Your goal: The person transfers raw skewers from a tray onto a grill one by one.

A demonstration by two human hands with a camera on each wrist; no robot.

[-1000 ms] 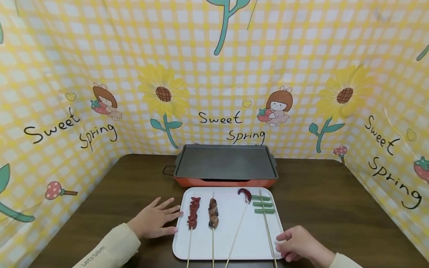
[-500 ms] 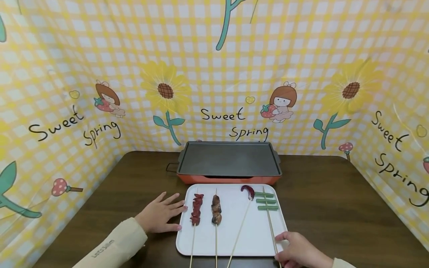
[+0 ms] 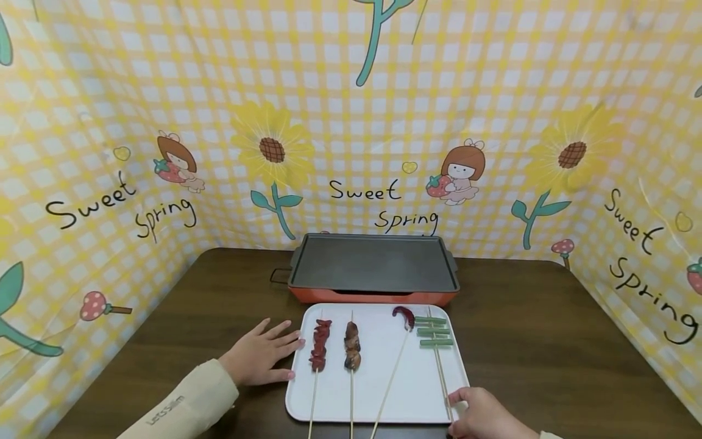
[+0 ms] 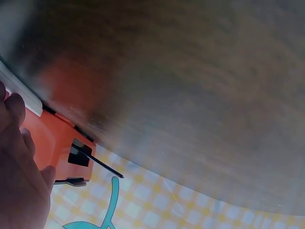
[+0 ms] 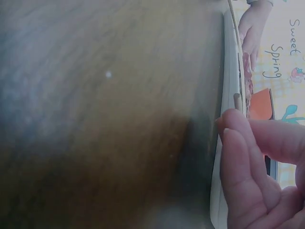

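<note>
Widest lane on the white tray [image 3: 378,347]: its middle, between the brown skewer [image 3: 353,347] and the chili skewer [image 3: 404,320].
That lane narrows toward the tray's near rim, over which both sticks project; the red skewer [image 3: 320,347] bounds a slimmer gap on the tray's left. At its far right, the chili and the green skewer [image 3: 434,332] sit too close for fingers, though their sticks spread nearer. The left hand [image 3: 260,353] blocks the tray's left rim, the right hand [image 3: 485,416] its near right corner, the griddle [image 3: 373,265] its far side.
</note>
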